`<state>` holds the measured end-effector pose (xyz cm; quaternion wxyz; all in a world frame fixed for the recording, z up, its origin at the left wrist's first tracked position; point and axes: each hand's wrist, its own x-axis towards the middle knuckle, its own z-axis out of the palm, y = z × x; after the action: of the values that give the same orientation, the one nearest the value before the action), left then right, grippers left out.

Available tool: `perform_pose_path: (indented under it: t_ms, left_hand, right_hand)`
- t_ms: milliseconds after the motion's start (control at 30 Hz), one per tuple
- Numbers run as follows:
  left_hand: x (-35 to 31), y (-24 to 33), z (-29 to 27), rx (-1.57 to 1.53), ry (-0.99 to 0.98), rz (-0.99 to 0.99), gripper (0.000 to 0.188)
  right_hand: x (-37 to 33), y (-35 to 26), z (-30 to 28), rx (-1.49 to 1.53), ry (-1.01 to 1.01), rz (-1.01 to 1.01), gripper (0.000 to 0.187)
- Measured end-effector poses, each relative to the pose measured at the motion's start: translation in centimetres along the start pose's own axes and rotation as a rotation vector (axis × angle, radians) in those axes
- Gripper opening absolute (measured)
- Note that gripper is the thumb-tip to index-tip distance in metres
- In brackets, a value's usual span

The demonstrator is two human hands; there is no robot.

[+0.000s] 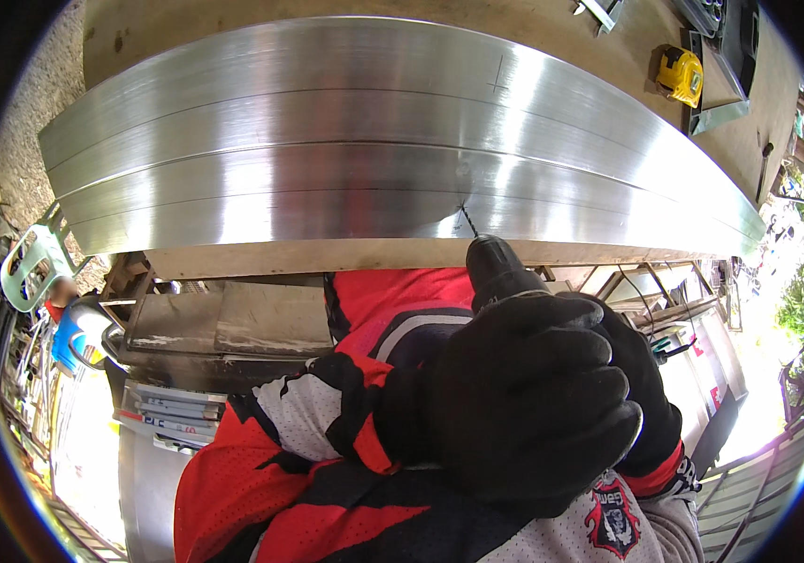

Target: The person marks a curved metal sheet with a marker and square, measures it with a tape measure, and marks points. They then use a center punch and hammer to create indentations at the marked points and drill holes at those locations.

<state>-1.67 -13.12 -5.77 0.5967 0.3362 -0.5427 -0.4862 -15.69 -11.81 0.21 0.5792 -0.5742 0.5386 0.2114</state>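
A long, shiny metal profile [327, 169] with thin lengthwise lines lies across the bench. The tip of a dark, twisted drill bit [469, 222] meets its near face, right of the middle, where a small mark shows. The bit sits in the black chuck of a power drill [494, 266], whose body is mostly covered by my gloves. My left hand [533, 403], in a black glove, is closed over the drill with its fingers curled. Behind it, my right hand [641, 375], also black-gloved, closes around the drill's rear; most of its fingers are hidden.
A yellow tape measure [681, 77] lies on the brown bench top [167, 47] at the far right, beside metal channel pieces [721, 111]. A pale green plastic chair [36, 267] stands at the left. Below the bench edge are boards [270, 319] and stacked material.
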Motion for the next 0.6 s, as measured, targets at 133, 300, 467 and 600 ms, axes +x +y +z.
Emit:
perform_pose_path:
  t_ms: [133,300,467,600]
  left_hand:
    - [-0.3,0.0,0.4,0.015,0.037,-0.027,0.033]
    - [-1.5,0.2,1.0,0.037,0.093,-0.059,0.03]
    - [-2.0,0.1,0.9,0.045,0.1,-0.07,0.032]
    - [-1.9,0.0,1.0,0.058,0.107,-0.083,0.035]
  right_hand:
    - [-0.2,0.0,-1.7,0.047,-0.007,0.037,0.03]
    - [-0.1,-0.2,-3.0,0.09,-0.009,0.08,0.031]
    - [-0.1,-0.5,-3.4,0.103,-0.012,0.088,0.031]
    - [-0.3,-0.5,-3.6,0.102,-0.02,0.098,0.032]
